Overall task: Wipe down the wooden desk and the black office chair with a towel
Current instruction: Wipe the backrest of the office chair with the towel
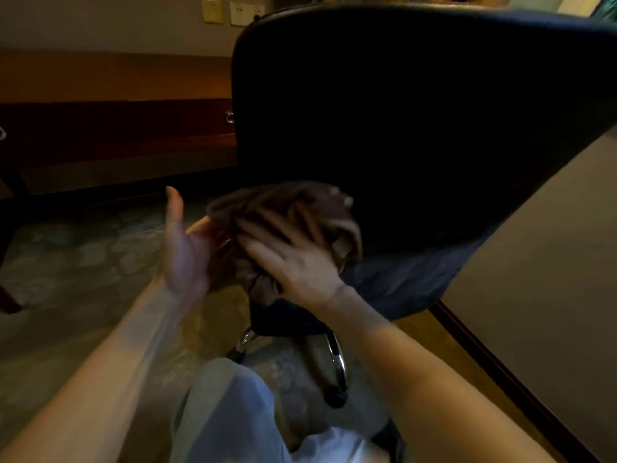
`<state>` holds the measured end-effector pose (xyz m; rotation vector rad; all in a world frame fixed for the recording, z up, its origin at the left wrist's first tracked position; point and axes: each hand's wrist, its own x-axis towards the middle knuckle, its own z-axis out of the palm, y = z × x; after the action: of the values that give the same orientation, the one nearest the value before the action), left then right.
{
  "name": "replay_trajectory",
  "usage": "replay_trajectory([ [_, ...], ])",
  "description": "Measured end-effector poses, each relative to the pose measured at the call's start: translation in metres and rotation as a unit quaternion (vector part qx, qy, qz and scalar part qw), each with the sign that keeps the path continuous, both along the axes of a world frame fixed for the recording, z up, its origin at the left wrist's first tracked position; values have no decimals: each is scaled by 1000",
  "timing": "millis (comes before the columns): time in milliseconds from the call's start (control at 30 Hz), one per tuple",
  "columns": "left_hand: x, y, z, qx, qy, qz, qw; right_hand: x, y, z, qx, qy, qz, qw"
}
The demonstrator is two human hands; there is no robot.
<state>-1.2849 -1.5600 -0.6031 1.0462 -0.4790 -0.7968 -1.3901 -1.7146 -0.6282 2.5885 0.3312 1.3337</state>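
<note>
Chair step: flat right hand (293,262) is pressing towel (270,200) against black office chair (400,111); left hand (185,252) is resting open beside it. Next move likely needing firm sideways sweep.

Chair back (417,111) cut off at top and right edges. Towel (310,208) partly covered by right grip (297,262). Fingers of left grip (187,259) hidden behind towel. Both grips blurred.

Patterned carpet (83,248), black office chair (400,111) on its chrome castor base (339,362) (dimly lit)

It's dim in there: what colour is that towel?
Brown towel, bunched against the black chair; seen in the head view.
</note>
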Motion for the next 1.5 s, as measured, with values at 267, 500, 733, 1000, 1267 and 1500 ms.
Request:
replay_trajectory([
  [267, 7, -1, -10, 3, -63, 36, 997, -1, 8, -64, -27, 258, -19, 966],
  [500, -3, -4, -27, 18, 9, 85, 996, -44, 15, -15, -14, 72, 32, 997],
  [733, -12, -15, -30, 85, 25, 113, 990, -88, -3, 80, -28, -114, -14, 993],
  [1000, -13, -6, -31, 98, 36, 69, 992, -43, 2, 60, 28, -106, -91, 990],
  [1267, -8, 0, -37, 74, 34, 49, 996, -14, 10, 9, 33, -89, -73, 993],
  [1500, -3, 0, -42, 49, 33, 35, 998, -13, -2, -39, -68, 6, -41, 997],
])
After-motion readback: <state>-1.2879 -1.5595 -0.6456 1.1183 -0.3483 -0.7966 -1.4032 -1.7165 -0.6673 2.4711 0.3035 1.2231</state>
